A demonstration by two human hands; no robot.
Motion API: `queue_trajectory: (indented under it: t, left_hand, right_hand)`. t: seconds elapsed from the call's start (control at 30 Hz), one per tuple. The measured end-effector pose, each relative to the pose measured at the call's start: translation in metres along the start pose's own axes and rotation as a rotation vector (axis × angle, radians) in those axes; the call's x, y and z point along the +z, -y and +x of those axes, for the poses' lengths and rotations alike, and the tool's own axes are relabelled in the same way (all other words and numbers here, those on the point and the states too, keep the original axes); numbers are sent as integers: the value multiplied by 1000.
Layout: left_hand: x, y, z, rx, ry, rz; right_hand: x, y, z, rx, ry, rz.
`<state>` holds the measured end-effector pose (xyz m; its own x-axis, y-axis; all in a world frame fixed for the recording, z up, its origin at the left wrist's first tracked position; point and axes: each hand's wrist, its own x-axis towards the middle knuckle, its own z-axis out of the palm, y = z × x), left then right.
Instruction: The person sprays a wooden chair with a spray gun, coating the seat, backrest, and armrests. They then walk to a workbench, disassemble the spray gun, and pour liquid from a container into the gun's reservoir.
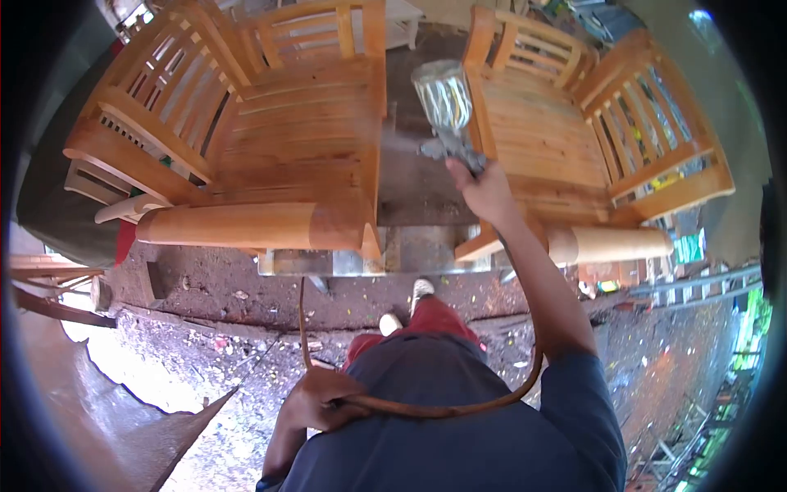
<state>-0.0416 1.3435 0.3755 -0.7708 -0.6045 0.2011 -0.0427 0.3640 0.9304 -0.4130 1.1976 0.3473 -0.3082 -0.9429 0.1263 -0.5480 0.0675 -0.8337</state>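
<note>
My right hand (478,190) is wrapped round the handle of a spray gun (453,149) with a metal cup (443,92) on top. The gun points left, and a faint mist hangs between its nozzle and the left wooden chair (287,131). Close to my body, my left hand (326,398) is closed on a brown hose (443,410). This hose runs across my front toward my right arm, and another length hangs down from the left hand. Behind the gun stands a second wooden chair (545,131), also slatted. My right fingers are partly hidden by the gun.
Both chairs rest on a low bench (410,250) with a worn top. A brown sheet (123,410) lies or hangs at lower left. A ladder (697,285) is at the right. The ground (238,295) is dirt with scattered debris.
</note>
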Motion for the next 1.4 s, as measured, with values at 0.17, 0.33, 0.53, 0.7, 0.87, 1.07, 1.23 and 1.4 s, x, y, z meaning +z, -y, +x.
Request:
queue_trajectory:
  t: [0.17, 0.33, 0.53, 0.7, 0.87, 1.07, 1.23, 1.4]
  left_hand:
    - [6, -7, 20, -137, 139, 9]
    - [13, -4, 45, -274, 432, 151]
    - [33, 3, 66, -356, 474, 47]
    - [66, 6, 74, -434, 431, 161]
    - [95, 14, 45, -338, 103, -71]
    - [133, 62, -15, -304, -362, 400]
    - [188, 120, -79, -632, -542, 523]
    - [172, 112, -102, -621, -667, 650]
  right_hand:
    - [-6, -81, -130, 110, 54, 9]
    - [6, -117, -198, 242, 4, 4]
    - [10, -120, -208, 223, -25, 250]
    - [-3, -133, -195, 103, 96, 340]
    - [-9, -150, -208, 107, 296, 408]
    - [-19, -126, -198, -424, 674, 198]
    - [6, -100, -191, -513, 742, 179]
    - [64, -114, -192, -722, 568, 192]
